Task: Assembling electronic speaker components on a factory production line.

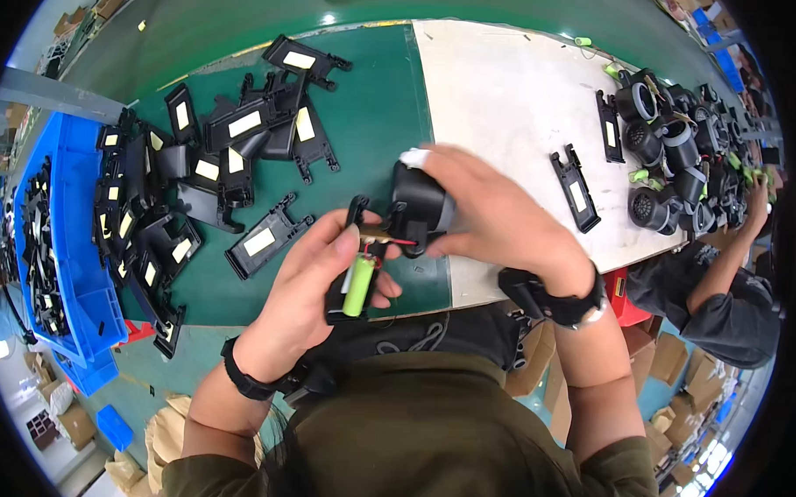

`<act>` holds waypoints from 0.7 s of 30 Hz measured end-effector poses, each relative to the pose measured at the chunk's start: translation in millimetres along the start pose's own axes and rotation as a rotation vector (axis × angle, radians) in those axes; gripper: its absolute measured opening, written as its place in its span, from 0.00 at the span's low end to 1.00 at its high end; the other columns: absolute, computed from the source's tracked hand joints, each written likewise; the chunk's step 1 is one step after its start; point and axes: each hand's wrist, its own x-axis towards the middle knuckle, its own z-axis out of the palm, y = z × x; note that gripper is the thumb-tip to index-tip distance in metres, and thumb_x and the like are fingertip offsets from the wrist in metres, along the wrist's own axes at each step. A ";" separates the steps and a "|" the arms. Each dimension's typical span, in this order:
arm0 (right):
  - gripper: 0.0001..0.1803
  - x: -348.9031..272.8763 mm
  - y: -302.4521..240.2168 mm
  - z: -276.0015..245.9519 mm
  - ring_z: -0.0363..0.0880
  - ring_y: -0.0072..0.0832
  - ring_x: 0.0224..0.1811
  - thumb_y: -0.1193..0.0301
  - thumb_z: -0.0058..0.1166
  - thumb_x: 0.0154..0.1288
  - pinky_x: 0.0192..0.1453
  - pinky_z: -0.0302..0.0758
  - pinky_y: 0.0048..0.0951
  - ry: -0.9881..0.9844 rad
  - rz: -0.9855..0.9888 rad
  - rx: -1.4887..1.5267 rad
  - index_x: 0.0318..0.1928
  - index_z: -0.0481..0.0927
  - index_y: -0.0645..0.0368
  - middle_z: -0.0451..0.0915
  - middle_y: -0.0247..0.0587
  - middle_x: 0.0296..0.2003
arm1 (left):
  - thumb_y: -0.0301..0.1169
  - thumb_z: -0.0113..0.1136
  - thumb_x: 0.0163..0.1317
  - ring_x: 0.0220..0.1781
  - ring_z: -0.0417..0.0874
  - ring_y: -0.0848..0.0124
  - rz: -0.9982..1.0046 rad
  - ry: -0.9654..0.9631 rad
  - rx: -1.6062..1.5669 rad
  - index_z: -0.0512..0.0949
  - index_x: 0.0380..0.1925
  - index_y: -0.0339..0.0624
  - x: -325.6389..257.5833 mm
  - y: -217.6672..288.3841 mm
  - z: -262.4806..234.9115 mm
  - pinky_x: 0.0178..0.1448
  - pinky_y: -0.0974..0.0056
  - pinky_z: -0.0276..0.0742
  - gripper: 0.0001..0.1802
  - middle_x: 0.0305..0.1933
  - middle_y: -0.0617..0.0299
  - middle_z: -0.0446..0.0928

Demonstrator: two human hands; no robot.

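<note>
My right hand [509,219] is closed round a black rounded plastic housing [420,195] in front of my body. A white covering sits on one of its fingertips. My left hand [302,285] grips a black plastic panel [336,301], its fingers curled behind it. Against this panel lies a bright green cylindrical battery [358,286]. Red wires [402,242] run from near the battery to the housing, and the two parts meet between my hands. My left fingers hide much of the panel.
Black panels with pale labels [244,123] are heaped on the green mat. A blue bin [70,237] of small black parts stands left. Two panels [578,192] lie on the white surface, near piled black round units [649,209]. At right, a co-worker's hand [757,204] touches that pile.
</note>
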 end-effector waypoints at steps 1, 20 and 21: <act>0.37 7.6 -0.6 4.6 0.69 0.46 0.51 0.77 0.67 0.38 0.56 0.67 0.32 -0.119 0.109 0.035 0.52 0.64 0.63 0.70 0.52 0.47 | 0.41 0.44 0.67 0.34 0.81 0.64 0.014 0.097 0.081 0.66 0.47 0.37 -0.8 0.0 2.8 0.36 0.66 0.78 0.19 0.43 0.51 0.75; 0.34 -18.7 -27.0 -23.0 0.73 0.48 0.37 0.71 0.67 0.40 0.39 0.71 0.39 0.280 0.050 -0.019 0.48 0.65 0.64 0.71 0.50 0.38 | 0.45 0.40 0.68 0.31 0.81 0.61 0.129 0.175 0.156 0.65 0.43 0.36 1.4 -4.1 4.9 0.36 0.63 0.77 0.21 0.35 0.46 0.77; 0.33 -18.2 -25.5 -22.9 0.73 0.48 0.35 0.71 0.68 0.39 0.36 0.71 0.40 0.313 0.021 -0.016 0.47 0.65 0.64 0.71 0.50 0.36 | 0.45 0.40 0.68 0.31 0.81 0.61 0.149 0.175 0.175 0.66 0.43 0.36 1.6 -3.7 5.4 0.35 0.63 0.77 0.21 0.35 0.46 0.77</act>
